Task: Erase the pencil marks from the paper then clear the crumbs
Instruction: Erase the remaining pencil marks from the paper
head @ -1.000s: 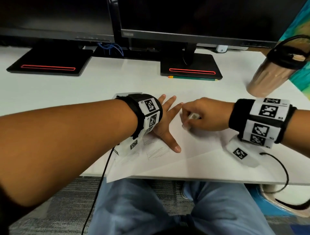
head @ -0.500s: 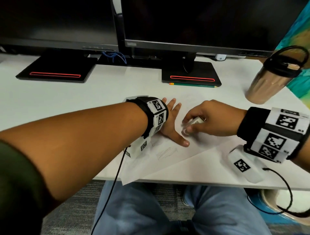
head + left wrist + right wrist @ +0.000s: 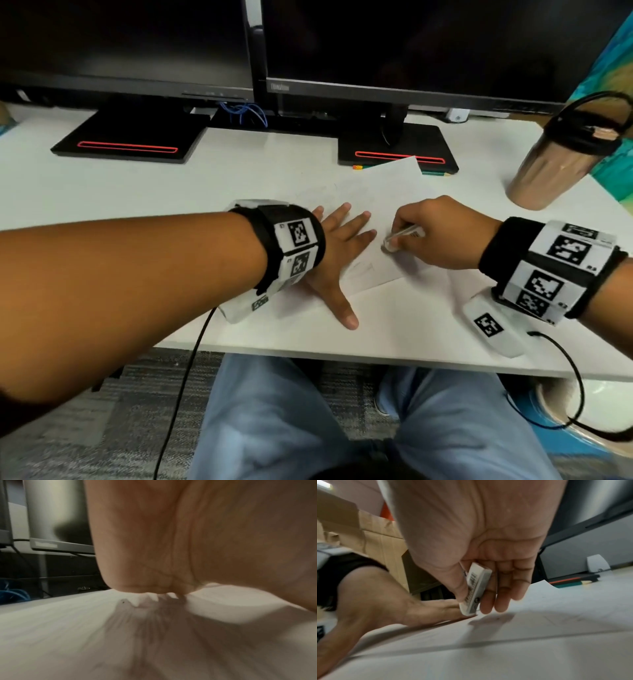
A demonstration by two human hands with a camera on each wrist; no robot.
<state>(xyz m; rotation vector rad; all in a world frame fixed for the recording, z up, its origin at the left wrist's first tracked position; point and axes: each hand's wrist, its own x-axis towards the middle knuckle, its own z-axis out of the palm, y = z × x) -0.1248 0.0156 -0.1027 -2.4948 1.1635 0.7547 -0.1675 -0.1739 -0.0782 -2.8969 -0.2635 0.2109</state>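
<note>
landmark: paper (image 3: 387, 192), a white sheet lying skewed on the white surface (image 3: 394, 329); its far corner points toward the right monitor's base (image 3: 397, 145).
left hand (image 3: 337, 255): fingers straight and spread, palm flat on the near-left part of the paper, pinning it; holds nothing.
right hand (image 3: 442, 233): fingers curled, thumb and fingertips pinching the eraser (image 3: 402, 236); sits at the paper's near-right part, just right of the left hand's fingertips.
eraser: white block in a printed sleeve. Long axis tilted, bare end down and aimed toward the left hand; in the right wrist view (image 3: 475, 592) that end is at or just above the sheet, contact cannot be told.
pencil marks: faint lines (image 3: 363, 269) on the paper between the two hands, just near-left of the eraser tip; fainter traces farther up the sheet, too dim to read.
key relation: remaining marks lie toward the left hand from the eraser, so the right hand is the nearer one and would likely stroke leftward and nearward.
step (judged): erasing in hand; crumb clearing not yet done.
risk (judged): strokes toward the pinning fingers may buckle the sheet.
crumbs: one or two dark specks by the eraser's shadow.
</note>
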